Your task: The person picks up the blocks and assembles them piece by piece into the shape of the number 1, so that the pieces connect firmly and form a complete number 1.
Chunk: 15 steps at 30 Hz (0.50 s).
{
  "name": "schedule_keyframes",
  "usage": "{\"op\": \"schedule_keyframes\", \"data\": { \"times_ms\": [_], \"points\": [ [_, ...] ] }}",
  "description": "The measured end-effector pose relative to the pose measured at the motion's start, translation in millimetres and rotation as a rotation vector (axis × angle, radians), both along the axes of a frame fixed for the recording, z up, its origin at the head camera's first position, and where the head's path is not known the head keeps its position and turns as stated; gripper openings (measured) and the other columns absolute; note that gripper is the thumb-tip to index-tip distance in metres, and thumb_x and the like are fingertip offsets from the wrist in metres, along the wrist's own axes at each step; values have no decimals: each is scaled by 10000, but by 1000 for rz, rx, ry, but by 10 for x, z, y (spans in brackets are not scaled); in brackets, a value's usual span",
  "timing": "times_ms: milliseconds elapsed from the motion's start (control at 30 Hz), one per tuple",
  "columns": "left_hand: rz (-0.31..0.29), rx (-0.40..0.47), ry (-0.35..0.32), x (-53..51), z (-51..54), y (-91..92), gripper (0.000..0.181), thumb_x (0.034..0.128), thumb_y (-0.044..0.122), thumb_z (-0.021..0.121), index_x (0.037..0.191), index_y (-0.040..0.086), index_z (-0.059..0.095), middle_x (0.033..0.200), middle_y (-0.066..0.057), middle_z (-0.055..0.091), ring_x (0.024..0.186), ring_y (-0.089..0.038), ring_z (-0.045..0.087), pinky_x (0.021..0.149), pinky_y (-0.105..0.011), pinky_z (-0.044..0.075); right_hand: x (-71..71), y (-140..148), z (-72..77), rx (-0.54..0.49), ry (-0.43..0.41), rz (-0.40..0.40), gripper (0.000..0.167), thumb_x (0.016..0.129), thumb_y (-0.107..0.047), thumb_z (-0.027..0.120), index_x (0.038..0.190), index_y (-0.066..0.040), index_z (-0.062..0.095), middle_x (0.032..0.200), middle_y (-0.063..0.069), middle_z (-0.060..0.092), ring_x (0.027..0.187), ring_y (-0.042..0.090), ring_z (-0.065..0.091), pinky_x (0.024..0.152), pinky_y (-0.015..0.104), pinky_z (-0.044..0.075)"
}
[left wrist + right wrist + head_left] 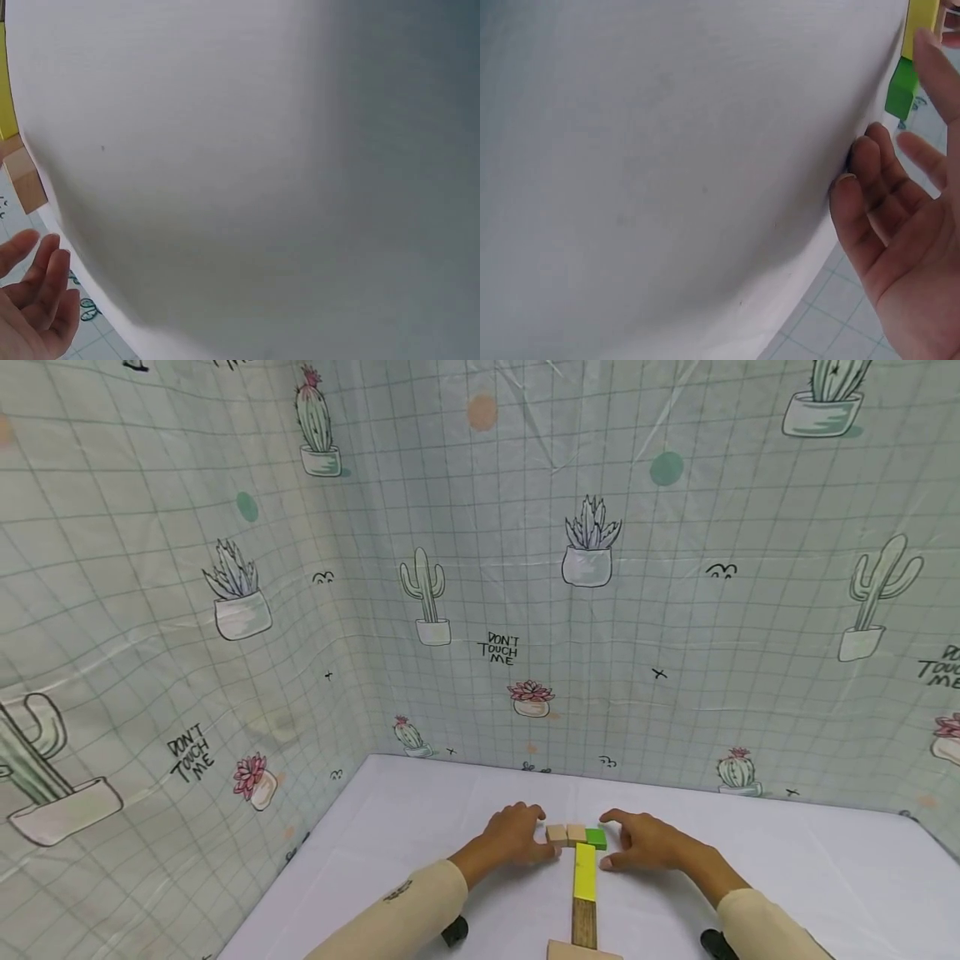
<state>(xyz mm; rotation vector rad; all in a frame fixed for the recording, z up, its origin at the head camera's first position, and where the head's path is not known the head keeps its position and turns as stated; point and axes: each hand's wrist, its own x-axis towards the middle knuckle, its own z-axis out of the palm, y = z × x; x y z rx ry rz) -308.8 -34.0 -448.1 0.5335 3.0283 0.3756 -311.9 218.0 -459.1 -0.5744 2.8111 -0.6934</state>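
In the head view, two plain wooden cubes (557,836) and a green block (596,838) form a short row. From that row a yellow block (585,872) runs toward me, followed by a brown wooden block (584,924) and a pale wooden block (583,951) cut off by the frame. My left hand (517,837) is at the row's left end, fingers loosely curved, with a gap to the pale cube (27,180) in the left wrist view. On the other side, my right hand (647,842) spreads thumb and fingers beside the green block (902,88), holding nothing.
A white tabletop (420,810) lies under the blocks. Behind and to the left hangs a grid-patterned cloth (480,527) with cactus drawings. Small black objects (455,932) show beneath each forearm.
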Motion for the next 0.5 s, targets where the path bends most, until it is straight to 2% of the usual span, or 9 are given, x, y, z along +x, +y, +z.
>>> {"op": "schedule_keyframes", "data": {
  "times_ms": [200, 400, 500],
  "points": [
    [-21, 7, 9, 26, -2, -68, 657, 836, 575, 740, 1306, 129, 633, 1182, -76, 657, 1066, -230, 624, 941, -414, 515, 42, 81, 19, -11, 3, 27, 792, 781, -475, 829, 1391, -77, 520, 783, -12, 574, 709, 155, 514, 652, 337, 435],
    [-57, 48, 30, 65, 62, -174, 686, 845, 599, 714, 1325, 116, 627, 1218, -95, 650, 1117, -261, 617, 944, -469, 505, 109, 162, 44, 15, 13, -28, 835, 755, -513, 836, 1401, -90, 515, 849, -10, 600, 777, 169, 530, 714, 406, 473],
    [-72, 54, 37, 74, 72, -224, 696, 855, 614, 691, 1337, 117, 618, 1235, -99, 645, 1137, -269, 613, 938, -484, 503, 155, 225, 55, 28, 50, -48, 851, 740, -531, 839, 1399, -97, 522, 892, -25, 610, 811, 167, 533, 725, 420, 477]
  ]
}}
